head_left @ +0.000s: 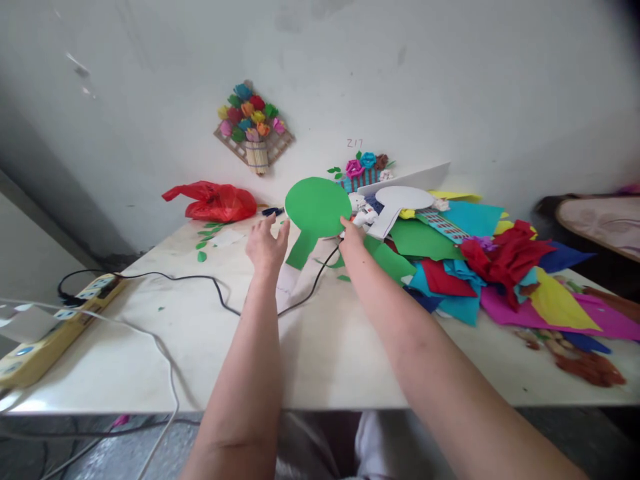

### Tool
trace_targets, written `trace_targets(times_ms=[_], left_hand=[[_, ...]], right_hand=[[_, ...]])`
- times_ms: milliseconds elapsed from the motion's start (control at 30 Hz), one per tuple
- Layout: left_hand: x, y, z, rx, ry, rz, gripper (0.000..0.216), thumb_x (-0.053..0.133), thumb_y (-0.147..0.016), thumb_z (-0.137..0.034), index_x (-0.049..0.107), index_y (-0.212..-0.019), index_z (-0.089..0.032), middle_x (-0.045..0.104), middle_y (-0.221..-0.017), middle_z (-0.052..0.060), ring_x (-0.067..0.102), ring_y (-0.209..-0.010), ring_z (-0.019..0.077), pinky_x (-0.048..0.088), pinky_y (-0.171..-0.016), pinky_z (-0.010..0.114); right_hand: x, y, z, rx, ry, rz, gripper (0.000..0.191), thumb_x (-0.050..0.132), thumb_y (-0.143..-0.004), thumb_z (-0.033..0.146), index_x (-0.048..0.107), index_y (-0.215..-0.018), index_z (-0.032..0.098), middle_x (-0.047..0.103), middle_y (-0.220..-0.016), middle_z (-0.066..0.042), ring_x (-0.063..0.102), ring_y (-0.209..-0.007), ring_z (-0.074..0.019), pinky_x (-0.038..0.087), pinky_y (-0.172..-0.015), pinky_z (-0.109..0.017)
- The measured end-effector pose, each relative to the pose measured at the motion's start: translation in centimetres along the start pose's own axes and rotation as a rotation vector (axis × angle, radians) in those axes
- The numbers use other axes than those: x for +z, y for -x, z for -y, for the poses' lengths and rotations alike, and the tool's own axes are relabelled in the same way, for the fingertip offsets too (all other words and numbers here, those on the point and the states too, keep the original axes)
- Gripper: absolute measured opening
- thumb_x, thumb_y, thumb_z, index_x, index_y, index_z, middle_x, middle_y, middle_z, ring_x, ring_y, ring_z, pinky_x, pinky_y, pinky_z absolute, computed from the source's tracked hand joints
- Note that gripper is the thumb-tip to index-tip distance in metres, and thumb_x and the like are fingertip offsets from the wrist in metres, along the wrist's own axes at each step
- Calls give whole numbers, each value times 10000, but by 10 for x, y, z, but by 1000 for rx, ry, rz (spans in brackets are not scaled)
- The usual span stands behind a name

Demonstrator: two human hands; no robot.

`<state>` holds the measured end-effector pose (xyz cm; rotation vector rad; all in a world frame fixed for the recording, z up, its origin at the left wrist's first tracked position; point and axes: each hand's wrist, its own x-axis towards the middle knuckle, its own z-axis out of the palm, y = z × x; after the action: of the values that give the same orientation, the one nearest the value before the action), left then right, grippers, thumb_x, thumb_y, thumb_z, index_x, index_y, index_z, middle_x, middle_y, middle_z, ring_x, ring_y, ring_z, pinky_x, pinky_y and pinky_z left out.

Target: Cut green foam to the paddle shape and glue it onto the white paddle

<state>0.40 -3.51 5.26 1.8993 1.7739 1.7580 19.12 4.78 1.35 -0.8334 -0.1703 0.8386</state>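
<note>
A green paper cut-out, a round disc with a short stem, stands raised over the white table. My right hand pinches its right edge. My left hand is just left of the stem with its fingers spread and touches or nearly touches the disc's lower left edge. A white cut-out of the same shape lies behind to the right. A black cable runs under the stem.
A heap of coloured paper sheets covers the right of the table. A red plastic bag lies at the back left. A yellow power strip sits at the left edge. Paper flower crafts hang on the wall.
</note>
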Motion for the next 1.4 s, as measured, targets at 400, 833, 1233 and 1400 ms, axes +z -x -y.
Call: trace_targets(times_ms=[400,833,1233,1400], left_hand=[[68,38,-4,-496,547,346,330,655,-752,-472,585,-593,-192,552,-499,36,635,-657,204,456,-603,252],[43,18,33,-727,1021,-22,213,577,-826,-279,414,-720,-191,473,-557,-66,474,-446,74,502,-573,257],[50,27,22,-731,1210,-71,233,642,-798,-383,574,-826,-163,640,-740,19,598,-607,104,520,-622,246],[60,41,8,-728,1267,-1,286,676,-770,-267,618,-1034,-171,694,-1024,83,670,-840,179,548,-743,308]], right_hand=[[13,44,-15,71,-21,26,312,656,-653,126,598,-958,160,673,-790,8,621,-624,-115,502,-518,-212],[1,70,-21,130,54,189,324,669,-695,188,579,-1005,168,638,-692,25,580,-499,-104,431,-415,-196],[-10,62,-22,98,52,154,324,706,-561,95,587,-856,156,646,-723,30,601,-624,-123,509,-576,-235],[-9,69,-35,57,-2,202,385,713,-554,116,597,-919,156,688,-810,7,645,-738,-144,527,-671,-255]])
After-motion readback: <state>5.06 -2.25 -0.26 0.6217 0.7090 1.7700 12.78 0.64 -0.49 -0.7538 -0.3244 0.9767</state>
